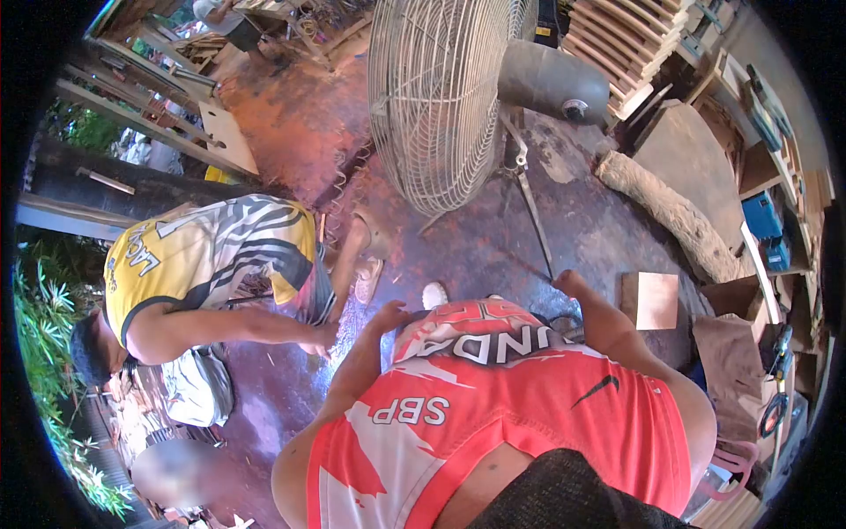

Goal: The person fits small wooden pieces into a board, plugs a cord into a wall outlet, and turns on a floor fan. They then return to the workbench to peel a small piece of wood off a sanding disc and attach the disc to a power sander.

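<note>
A red and white jersey covers my torso at the bottom. My left hand hangs beside its lower edge with fingers loosely apart, and nothing shows in it. On the other side, my right hand is held out, fingers loosely bent and partly hidden. It is nearest to the low end of a thin metal bar below the large fan; no grip on the bar shows. One of my feet shows on the dark, stained floor.
A large caged fan stands ahead. At left, a person in a yellow jersey bends over, near a white sack. A log, a square board, stacked wood and shelves are at right. Another person is far back.
</note>
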Motion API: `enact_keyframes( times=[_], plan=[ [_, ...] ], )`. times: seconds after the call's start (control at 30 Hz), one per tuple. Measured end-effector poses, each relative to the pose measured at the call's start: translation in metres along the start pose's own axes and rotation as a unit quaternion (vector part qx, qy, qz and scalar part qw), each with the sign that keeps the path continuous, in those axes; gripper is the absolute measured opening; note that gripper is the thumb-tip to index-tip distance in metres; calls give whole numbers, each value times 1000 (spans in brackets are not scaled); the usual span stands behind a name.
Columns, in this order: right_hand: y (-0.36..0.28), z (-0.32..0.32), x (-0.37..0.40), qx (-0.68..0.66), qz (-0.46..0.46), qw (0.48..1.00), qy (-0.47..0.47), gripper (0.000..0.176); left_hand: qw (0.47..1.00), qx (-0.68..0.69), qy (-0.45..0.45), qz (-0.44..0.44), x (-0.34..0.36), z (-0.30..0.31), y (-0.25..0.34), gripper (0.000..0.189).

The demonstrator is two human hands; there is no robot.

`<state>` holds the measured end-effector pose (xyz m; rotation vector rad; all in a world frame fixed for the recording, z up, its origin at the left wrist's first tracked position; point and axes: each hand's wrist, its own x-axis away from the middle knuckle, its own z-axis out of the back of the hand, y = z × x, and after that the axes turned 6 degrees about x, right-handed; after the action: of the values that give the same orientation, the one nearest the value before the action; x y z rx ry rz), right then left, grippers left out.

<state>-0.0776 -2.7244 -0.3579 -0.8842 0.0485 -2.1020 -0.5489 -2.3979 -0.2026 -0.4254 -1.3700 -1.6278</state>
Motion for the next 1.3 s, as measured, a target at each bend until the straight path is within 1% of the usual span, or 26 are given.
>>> enact_keyframes(
  times=[0.03,0.07,0.17,0.23,0.27,0.33,0.4,0.43,0.47,0.5,0.53,0.57,0.6,0.63,0.67,0.7,0.73,0.77,0.87,0.93,1.0,1.07,1.13,1.17,1.23,1.3],
  plan=[
    [10,-11,-13,39,29,999,-1,42,999,-36,12,-10,4,1,9,54],
    [5,-2,-10,37,27,999,-3,42,997,-72,24,-20,4,1,14,53],
    [-13,24,9,27,19,999,-25,41,998,-57,10,-17,-10,2,-3,53],
    [-14,25,10,39,51,997,47,38,999,-34,9,-24,-18,2,-14,51],
    [-21,31,11,33,46,997,45,38,999,-12,10,-31,-20,4,-16,49],
    [-36,44,13,-47,-90,995,-15,39,1000,9,-1,-21,-20,7,-12,50],
    [-44,40,8,-36,-103,994,-4,42,1000,25,-13,-12,-30,15,-21,52],
    [-46,38,2,-16,-109,994,10,46,957,-230,16,-174,-40,18,-32,48],
    [-53,42,0,-29,-120,992,12,46,899,-358,11,-252,-58,25,-46,47],
    [-63,47,2,-49,-136,989,35,47,817,-472,27,-330,-75,31,-59,45],
    [-72,51,2,-70,-155,984,58,48,922,-276,-49,-268,-94,36,-70,42],
    [-65,35,-13,-46,-138,986,75,49,974,-67,-122,-181,-106,45,-70,38],
    [-54,13,-29,-21,-122,988,91,51,987,-98,-124,-7,-98,61,-40,35],
    [-73,36,-18,-26,-119,990,70,52,984,-116,-134,-6,-97,73,-29,35],
    [-99,69,-3,-34,-115,991,50,54,972,-182,-122,-82,-102,86,-22,37],
    [-104,65,-9,-55,-128,989,53,54,949,-247,-111,-159,-104,103,-7,39],
    [-105,63,-18,-97,-155,980,74,50,928,-303,-117,-183,-94,116,25,43],
    [-102,63,-26,-135,-179,970,93,46,922,-317,-127,-184,-102,131,28,43],
    [-102,55,-60,-129,-199,963,126,48,929,-307,-148,-145,-105,155,41,43],
    [-97,70,-101,-224,-241,937,122,46,942,-283,-142,-110,-104,163,42,43],
    [-88,104,-126,-220,-225,942,118,49,957,-256,-118,-67,-81,173,35,43],
    [-87,110,-150,-226,-206,946,103,52,969,-227,-96,-26,-63,179,26,43],
    [-82,106,-180,-190,-168,958,136,54,977,-200,-77,4,-49,182,13,43],
    [-83,113,-181,-194,-167,958,132,54,979,-189,-72,17,-42,181,9,43],
    [-97,148,-176,-163,-125,974,100,50,980,-181,-69,38,-30,181,6,43],
    [-105,164,-181,-179,-128,971,94,48,980,-182,-65,47,-26,179,4,43]
  ],
)
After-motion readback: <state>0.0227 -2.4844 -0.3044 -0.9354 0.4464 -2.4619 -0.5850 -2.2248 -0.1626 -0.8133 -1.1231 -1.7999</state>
